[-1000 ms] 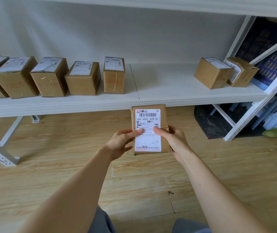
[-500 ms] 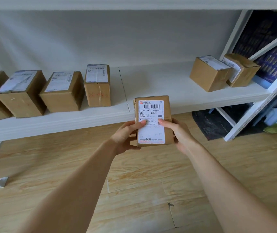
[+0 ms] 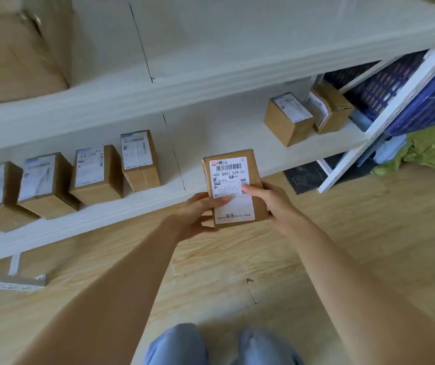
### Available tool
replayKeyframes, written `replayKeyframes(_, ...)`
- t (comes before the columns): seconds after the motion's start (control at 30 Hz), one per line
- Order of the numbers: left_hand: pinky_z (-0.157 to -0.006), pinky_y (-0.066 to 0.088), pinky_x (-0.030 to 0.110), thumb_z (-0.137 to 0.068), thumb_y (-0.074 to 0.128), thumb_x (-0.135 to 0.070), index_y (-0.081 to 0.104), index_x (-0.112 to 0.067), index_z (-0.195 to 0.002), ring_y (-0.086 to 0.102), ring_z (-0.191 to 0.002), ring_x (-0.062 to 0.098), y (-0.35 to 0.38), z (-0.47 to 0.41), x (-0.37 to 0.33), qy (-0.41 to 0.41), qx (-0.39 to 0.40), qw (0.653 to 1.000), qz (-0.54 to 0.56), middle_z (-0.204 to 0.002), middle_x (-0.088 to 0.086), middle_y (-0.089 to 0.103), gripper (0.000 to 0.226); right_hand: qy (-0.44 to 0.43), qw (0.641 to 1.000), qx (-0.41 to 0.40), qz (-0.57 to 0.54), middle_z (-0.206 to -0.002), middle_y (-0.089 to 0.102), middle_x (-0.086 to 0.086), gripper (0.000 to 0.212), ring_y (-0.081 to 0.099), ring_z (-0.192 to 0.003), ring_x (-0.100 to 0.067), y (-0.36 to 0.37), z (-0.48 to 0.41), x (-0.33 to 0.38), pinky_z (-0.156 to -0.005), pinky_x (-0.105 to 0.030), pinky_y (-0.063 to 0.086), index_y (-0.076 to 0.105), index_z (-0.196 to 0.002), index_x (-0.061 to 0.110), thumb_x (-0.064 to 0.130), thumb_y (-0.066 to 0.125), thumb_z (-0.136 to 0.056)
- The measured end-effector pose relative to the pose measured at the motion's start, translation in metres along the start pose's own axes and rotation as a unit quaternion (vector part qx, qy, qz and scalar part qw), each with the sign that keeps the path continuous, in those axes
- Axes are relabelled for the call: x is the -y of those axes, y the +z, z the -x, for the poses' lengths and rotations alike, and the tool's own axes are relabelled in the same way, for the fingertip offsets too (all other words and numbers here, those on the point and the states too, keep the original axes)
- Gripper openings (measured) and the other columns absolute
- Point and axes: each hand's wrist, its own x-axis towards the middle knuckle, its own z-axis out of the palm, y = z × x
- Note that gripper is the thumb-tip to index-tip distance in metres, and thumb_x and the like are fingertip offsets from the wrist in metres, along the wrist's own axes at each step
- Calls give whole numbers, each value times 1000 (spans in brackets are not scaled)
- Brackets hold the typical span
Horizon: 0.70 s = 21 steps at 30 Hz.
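Item in hand: small brown cardboard parcel (image 3: 233,180), rectangular, with a white printed shipping label and barcode on its upper face.
Parcel position: held in the air above the pale wooden plank floor (image 3: 237,262), just in front of the near edge of the white lower shelf (image 3: 226,135), label up and long axis pointing away from the person.
Left hand (image 3: 198,214): grasping the parcel's left side, thumb laid across the label, fingers curled beneath.
Right hand (image 3: 274,204): grasping the parcel's right side, one finger resting on the label; the other fingertips are hidden behind the parcel.
Lower shelf, left: row of four labelled brown cardboard boxes (image 3: 95,175), side by side and well apart from the parcel.
Lower shelf, far right: pair of labelled brown cardboard boxes (image 3: 287,122), touching or nearly so.
Upper shelf (image 3: 211,48): white; a large brown cardboard carton (image 3: 13,54) sits at its far left, blurred.
Right of the rack: blue perforated plastic crate (image 3: 422,101); below it a crumpled green item (image 3: 427,148), possibly a bag or cloth.
Bottom edge: the person's knees in light blue trousers (image 3: 174,343).
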Motion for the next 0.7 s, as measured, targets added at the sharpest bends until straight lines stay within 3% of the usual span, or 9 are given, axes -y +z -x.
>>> replayKeyframes(0.13,-78,56,43,-68,87,-34,55,-16,-134,65,-106,28,37,47,-40,-33,13,999,-4,-111,9,71,75,30,999,-19,-10,-103,76,-2,32,70,-100,-23,-17,47,44,-96,-45,54,68,-110,18,24,79,-81)
replayKeyframes(0.3,-89,53,47,-86,73,-26,63,-19,-117,64,-101,25,95,112,-95,-74,38,996,-31,-102,4,70,33,58,996,-58,-36,-106,75,-5,49,70,-99,-23,-42,118,105,-92,-41,56,63,-125,11,26,79,-81)
replayKeyframes(0.43,-86,53,45,-88,73,-27,62,-18,-120,64,-99,25,132,145,-139,-85,44,995,-42,-100,4,69,35,62,994,-79,-42,-105,75,-4,48,70,-99,-23,-61,153,151,-96,-43,54,65,-123,12,28,80,-81)
replayKeyframes(0.57,-87,53,45,-87,74,-26,64,-16,-113,64,-98,25,166,158,-172,-79,51,994,-48,-99,4,70,29,61,993,-90,-49,-104,74,-5,29,69,-100,-24,-86,174,190,-97,-42,54,66,-106,16,27,79,-82)
replayKeyframes(0.7,-95,52,49,-88,73,-24,66,-16,-108,63,-98,25,205,159,-193,-82,61,993,-53,-99,5,69,23,66,991,-109,-48,-107,75,-7,45,70,-101,-25,-121,187,215,-97,-45,54,63,-117,11,29,81,-80)
